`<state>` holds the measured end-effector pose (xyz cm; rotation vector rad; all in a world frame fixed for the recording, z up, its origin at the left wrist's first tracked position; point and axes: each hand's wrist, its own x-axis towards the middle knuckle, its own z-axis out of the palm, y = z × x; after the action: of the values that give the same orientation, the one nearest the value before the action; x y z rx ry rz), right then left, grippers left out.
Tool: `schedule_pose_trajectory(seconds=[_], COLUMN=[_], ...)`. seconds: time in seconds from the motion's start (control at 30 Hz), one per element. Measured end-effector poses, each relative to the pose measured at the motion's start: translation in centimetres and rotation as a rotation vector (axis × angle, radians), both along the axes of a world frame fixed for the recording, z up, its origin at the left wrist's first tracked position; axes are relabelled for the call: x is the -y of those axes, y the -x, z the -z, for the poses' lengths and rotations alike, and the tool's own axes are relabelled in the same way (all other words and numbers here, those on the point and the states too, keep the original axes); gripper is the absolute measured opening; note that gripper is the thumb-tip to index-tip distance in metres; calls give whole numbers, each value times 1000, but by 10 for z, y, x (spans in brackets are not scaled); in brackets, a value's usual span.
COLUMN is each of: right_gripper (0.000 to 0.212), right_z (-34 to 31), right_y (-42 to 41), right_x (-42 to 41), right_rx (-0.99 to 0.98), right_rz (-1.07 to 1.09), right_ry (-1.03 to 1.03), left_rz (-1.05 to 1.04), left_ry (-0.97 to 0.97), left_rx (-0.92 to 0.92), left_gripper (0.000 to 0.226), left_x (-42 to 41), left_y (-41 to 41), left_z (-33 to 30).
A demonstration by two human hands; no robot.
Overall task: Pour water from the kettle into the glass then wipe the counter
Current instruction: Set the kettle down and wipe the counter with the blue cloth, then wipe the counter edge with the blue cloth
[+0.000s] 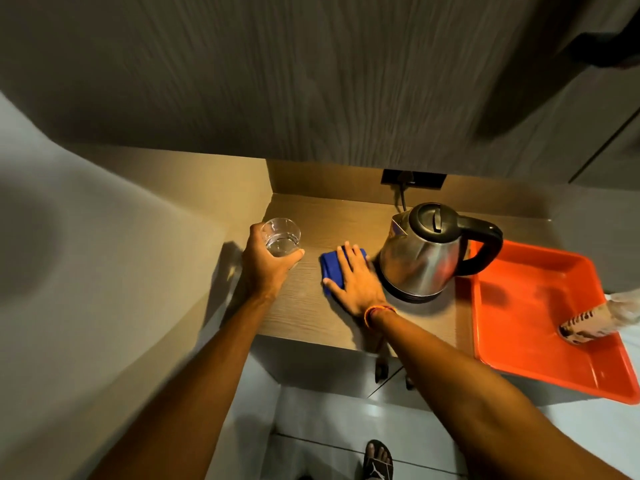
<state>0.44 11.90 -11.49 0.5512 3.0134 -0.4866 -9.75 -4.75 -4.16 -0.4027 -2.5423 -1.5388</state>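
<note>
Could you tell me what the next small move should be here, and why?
Probably slide the right hand, lying flat on the blue cloth, across the bare counter toward its front edge. The glass already holds water and the left hand grips it, while the kettle sits upright on its base, so pouring looks done and wiping remains.

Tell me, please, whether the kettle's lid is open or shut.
Shut: the black lid sits flush on the kettle, which stands upright on its base.
</note>
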Motion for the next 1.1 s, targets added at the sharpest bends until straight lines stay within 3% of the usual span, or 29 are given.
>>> schedule_pose_trajectory(seconds=[0.23, 0.37, 0.5, 0.7, 0.83, 0.97, 1.1], right_gripper=[79, 80, 78, 73, 53, 40, 41], right_z=[-12, 2, 14, 7, -11, -16, -17], right_y=[42, 12, -44, -102, -99, -86, -77], right_x=[11, 32, 30, 25, 8, 1, 9], right_rx=[59, 10, -65, -86, -154, -51, -61], right_rz=[-81, -259, -281, -97, 130, 353, 572], right_ry=[9, -27, -28, 108, 229, 251, 488], left_rz=[-59, -45, 3, 149, 208, 233, 228], left_ry=[11, 13, -31, -21, 43, 61, 49], left_rx=[-5, 1, 94, 207, 242, 269, 298], left_gripper=[84, 84, 82, 80, 81, 82, 86], left_x=[17, 12, -16, -54, -73, -81, -83], left_y=[9, 9, 3, -9, -22, -31, -38], left_z=[-2, 4, 15, 40, 46, 49, 49])
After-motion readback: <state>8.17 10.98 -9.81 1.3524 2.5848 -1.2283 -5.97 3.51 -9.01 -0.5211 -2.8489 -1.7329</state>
